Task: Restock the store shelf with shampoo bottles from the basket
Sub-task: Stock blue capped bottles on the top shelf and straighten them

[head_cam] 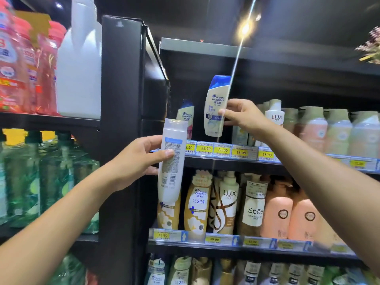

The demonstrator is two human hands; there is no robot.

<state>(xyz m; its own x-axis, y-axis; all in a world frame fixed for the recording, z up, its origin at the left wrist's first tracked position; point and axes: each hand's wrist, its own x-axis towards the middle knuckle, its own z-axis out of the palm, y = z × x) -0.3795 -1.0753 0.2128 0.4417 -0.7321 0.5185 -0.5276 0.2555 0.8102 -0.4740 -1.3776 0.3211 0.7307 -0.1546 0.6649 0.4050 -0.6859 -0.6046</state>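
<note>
My right hand (pixel 241 116) pinches a white shampoo bottle with a blue cap (pixel 216 108), held tilted just above the upper shelf's front edge (pixel 224 151). My left hand (pixel 141 159) grips a second white shampoo bottle (pixel 171 161) with its back label and barcode facing me, in front of the shelf's left end. Another bottle of the same brand (pixel 186 118) stands on that shelf behind it. The basket is out of view.
Lux and pastel bottles (pixel 312 128) fill the upper shelf to the right. Gold, white and peach bottles (pixel 232 202) crowd the shelf below. A black upright (pixel 121 120) divides off the left bay with red, white and green detergent bottles (pixel 26 64). Yellow price tags line the shelf edges.
</note>
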